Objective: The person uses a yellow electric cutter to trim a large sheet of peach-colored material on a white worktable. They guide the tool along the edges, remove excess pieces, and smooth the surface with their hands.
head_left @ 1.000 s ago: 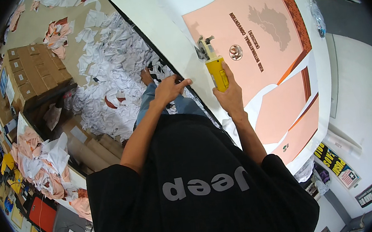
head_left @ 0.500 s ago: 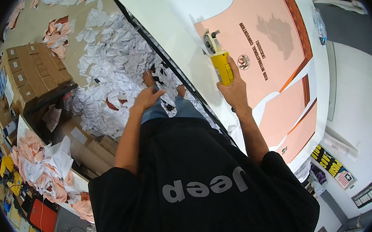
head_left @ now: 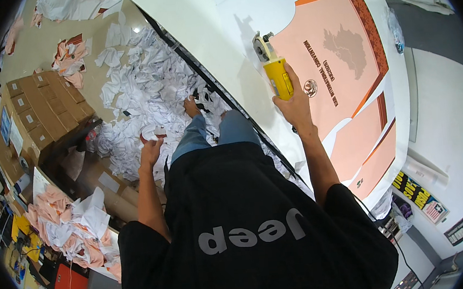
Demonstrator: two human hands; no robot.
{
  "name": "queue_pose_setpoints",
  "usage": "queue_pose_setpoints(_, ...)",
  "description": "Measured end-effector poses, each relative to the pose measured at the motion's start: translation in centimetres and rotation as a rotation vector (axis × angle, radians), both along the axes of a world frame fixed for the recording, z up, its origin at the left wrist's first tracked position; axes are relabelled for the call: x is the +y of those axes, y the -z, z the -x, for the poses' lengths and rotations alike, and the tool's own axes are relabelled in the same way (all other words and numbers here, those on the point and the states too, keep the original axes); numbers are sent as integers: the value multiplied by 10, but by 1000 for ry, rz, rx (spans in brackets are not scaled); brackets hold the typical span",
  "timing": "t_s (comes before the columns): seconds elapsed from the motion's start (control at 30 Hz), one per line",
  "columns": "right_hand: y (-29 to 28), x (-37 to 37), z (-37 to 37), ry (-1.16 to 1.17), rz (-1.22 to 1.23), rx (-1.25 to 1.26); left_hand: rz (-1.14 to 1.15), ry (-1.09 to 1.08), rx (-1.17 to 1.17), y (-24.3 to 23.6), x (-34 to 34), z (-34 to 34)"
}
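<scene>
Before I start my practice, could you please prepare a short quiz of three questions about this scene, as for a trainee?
1. Which holds the yellow rotary cutter: (A) left hand, (B) right hand?
2. True or false: white fabric scraps cover much of the floor beside the white table.
3. Fill in: the large printed panel on the table is mainly ____.

Key: 1. B; 2. True; 3. peach

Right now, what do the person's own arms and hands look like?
The left hand and right hand wear no gloves, and both forearms are bare. Loose, plain black sleeves end near the elbows. A small dark item shows beside the right wrist; I cannot tell whether it is worn.
</scene>
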State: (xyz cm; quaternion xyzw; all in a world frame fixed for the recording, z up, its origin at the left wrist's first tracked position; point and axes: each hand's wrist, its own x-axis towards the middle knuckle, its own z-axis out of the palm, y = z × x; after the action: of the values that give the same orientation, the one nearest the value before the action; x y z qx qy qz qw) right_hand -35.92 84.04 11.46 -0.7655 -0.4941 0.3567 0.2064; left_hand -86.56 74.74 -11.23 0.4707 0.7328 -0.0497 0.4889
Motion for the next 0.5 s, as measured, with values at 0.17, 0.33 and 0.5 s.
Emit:
queue_pose_setpoints(0.17,1,17,8,54,21,23,-435,-58,117,-73,124,-68)
queue_pose_setpoints(0.33,7,33,11,51,-12,-20,-877,50,-122,-135,250,-150)
queue_pose_setpoints(0.5,3,46,19,101,100,-66,-1155,394,-305,-146,343,-230)
